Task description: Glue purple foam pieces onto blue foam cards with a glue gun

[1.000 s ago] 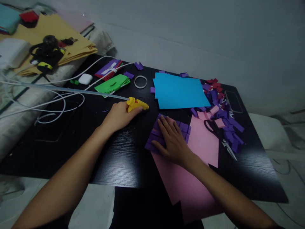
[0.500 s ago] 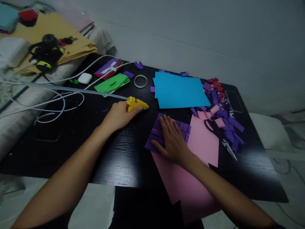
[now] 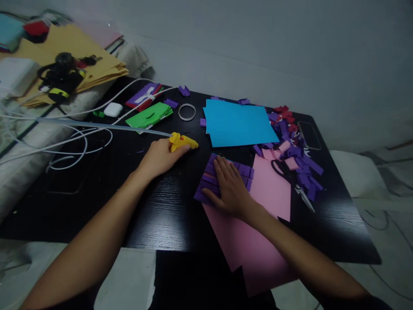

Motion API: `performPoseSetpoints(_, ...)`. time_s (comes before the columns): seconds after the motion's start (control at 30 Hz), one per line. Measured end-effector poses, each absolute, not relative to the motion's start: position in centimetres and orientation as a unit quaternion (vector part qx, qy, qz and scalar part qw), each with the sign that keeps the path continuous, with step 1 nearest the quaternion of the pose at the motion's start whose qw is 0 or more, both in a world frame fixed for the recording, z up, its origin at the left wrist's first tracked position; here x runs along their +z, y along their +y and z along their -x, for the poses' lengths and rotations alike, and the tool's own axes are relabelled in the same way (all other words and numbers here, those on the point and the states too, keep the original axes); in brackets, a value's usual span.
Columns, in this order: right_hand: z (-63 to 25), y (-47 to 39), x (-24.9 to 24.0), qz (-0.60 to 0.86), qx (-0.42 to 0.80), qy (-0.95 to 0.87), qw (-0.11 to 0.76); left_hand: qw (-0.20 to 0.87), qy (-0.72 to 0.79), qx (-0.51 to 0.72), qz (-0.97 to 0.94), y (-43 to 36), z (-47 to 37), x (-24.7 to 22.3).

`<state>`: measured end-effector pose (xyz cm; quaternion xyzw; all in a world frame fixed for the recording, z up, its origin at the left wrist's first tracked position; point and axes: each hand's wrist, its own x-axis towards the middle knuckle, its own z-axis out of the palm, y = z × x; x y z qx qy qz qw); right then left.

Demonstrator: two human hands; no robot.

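My left hand point(image 3: 160, 157) is wrapped round a yellow glue gun point(image 3: 180, 141), whose nozzle points right. A long translucent glue stick point(image 3: 129, 128) runs out of its back to the left. My right hand point(image 3: 232, 187) lies flat, fingers stretched, on a piece covered with folded purple paper strips point(image 3: 206, 186). Part of that piece is hidden beneath the palm. Under it are pink sheets point(image 3: 269, 185), which reach past the table's near edge. Black-handled scissors point(image 3: 292, 184) rest to the right of my right hand, partly on the pink paper.
Blue sheets point(image 3: 240, 124) lie beyond my right hand. A heap of purple, red and pink folded pieces point(image 3: 298, 161) spreads at the right. Green paper point(image 3: 150, 115), a tape ring point(image 3: 187, 112), a white case point(image 3: 113, 109) and looping white cables point(image 3: 86, 144) occupy the left.
The whole view has shifted slightly, so table items appear a little further left. Both hands keep their places, the left on the glue gun, the right on the purple-strip piece.
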<state>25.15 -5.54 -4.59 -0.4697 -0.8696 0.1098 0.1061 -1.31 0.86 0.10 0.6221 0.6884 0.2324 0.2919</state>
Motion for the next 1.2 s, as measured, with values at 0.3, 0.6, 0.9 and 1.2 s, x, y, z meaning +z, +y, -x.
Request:
performPoseSetpoints(0.3,-25.1,-5.4,-4.0,0.473,0.107,-0.870,0.088,0.256,0.695,0.220,-0.635,1.0,1.7,0.1)
performPoseSetpoints(0.6,-23.8,-8.2,-0.6,0.442,0.062,-0.885,0.130,0.331,0.677,0.246,-0.609,0.9,2.1,0.9)
performPoseSetpoints(0.9,-22.9,-8.7,-0.3,0.400,0.045,-0.912,0.073,0.327,0.671,0.268,-0.609,0.8,2.2,1.0)
performPoseSetpoints(1.2,-23.3,-8.7,-0.2,0.357,0.005,-0.929,0.097,0.374,0.645,0.256,-0.615,0.5,2.9,1.9)
